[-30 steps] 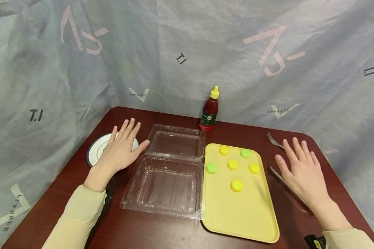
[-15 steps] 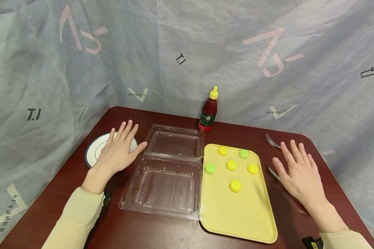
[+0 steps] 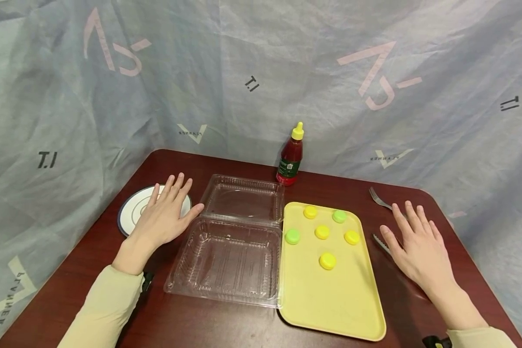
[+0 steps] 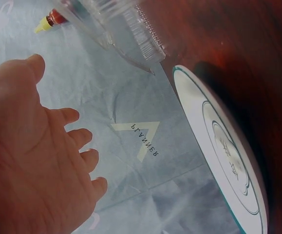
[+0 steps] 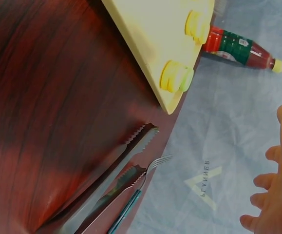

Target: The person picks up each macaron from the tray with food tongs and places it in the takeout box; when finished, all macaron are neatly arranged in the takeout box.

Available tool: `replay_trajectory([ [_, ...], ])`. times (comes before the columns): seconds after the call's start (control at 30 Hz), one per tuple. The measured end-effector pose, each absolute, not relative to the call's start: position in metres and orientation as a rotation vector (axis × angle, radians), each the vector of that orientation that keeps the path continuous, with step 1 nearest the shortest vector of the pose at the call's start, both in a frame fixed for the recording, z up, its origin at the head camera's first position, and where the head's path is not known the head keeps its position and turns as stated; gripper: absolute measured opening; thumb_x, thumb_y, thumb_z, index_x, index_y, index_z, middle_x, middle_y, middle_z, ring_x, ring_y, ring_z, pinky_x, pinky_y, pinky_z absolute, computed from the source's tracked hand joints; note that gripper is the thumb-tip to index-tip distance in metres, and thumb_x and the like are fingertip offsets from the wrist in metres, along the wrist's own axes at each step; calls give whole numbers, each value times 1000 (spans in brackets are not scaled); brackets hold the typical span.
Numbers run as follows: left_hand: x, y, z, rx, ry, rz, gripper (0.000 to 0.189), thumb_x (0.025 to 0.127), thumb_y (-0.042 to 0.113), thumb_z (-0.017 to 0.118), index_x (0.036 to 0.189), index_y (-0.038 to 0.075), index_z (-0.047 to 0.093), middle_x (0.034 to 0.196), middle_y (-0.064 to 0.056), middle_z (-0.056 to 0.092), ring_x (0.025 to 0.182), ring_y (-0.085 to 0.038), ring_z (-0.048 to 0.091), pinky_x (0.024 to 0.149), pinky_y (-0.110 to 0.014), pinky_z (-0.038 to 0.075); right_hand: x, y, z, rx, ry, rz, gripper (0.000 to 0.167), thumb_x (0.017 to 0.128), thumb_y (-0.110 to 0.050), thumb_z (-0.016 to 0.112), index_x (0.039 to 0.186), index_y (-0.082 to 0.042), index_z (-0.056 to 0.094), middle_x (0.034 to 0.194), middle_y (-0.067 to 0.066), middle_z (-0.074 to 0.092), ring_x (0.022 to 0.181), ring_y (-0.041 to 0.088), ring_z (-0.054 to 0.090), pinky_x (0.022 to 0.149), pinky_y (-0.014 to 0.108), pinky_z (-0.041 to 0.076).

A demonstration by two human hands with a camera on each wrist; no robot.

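Observation:
My left hand [image 3: 163, 220] hovers palm down with fingers spread, overlapping a white plate [image 3: 132, 212] with a dark rim in the head view. In the left wrist view, a gap separates this hand from the plate. A hinged clear plastic container [image 3: 230, 261] lies unfolded to its right. My right hand [image 3: 422, 258], also spread and holding nothing, is over metal tongs [image 3: 381, 243] with serrated tips, which it partly hides. Beyond its fingertips is a fork [image 3: 377, 197], whose green handle [image 5: 126, 209] shows in the right wrist view.
A yellow tray [image 3: 335, 304] sits right of the container and bears yellow macarons [image 3: 327, 261] and green macarons [image 3: 293, 236]. A red sauce bottle [image 3: 289, 164] with a yellow nozzle stands at the back. Grey printed cloth [image 3: 243, 96] hangs behind the brown table [image 3: 200, 328].
Both hands have sunk slightly toward the table, still spread. The head view has shifted a little. The objects on the table stay in place.

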State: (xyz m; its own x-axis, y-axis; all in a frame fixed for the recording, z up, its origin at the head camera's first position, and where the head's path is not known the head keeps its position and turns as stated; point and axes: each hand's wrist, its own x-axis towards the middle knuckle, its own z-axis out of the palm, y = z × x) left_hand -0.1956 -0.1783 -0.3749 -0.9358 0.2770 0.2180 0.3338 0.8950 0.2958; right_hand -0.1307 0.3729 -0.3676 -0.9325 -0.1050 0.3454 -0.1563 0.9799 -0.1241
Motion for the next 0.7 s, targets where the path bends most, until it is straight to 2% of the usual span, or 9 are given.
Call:
replay_trajectory([
  [0.7, -190, -184, -385, -445, -2952, -512, 81, 102, 61, 37, 157, 4, 23, 164, -19, 11, 151, -35, 2, 118, -59, 1, -118, 391, -386, 164, -2855, 194, 69, 104, -45, 48, 157, -6, 26, 160, 28, 17, 149, 42, 3, 117, 61, 0],
])
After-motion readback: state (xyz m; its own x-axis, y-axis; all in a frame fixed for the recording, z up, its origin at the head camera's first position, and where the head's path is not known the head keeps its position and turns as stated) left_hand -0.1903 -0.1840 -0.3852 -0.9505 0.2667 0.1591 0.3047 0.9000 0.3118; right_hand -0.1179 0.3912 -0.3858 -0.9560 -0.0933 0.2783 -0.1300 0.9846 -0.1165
